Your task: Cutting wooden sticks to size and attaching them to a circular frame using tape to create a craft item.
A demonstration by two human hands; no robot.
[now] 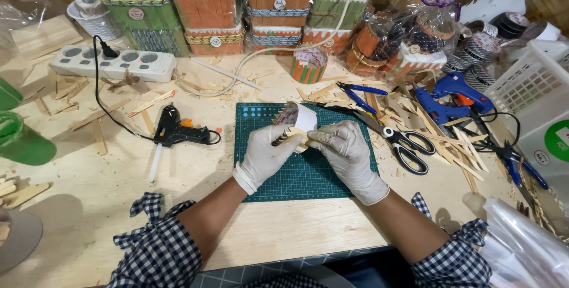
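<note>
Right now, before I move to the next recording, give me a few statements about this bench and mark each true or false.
1. Both hands, left hand and right hand, wear pale gloves. True.
2. The hands hold a small paper cup over the green cutting mat. True.
3. The black glue gun lies right of the mat. False: it lies left of it.
4. The scissors are in the right hand. False: they lie on the bench beside the mat.
5. A white power strip sits at the upper left. True.
</note>
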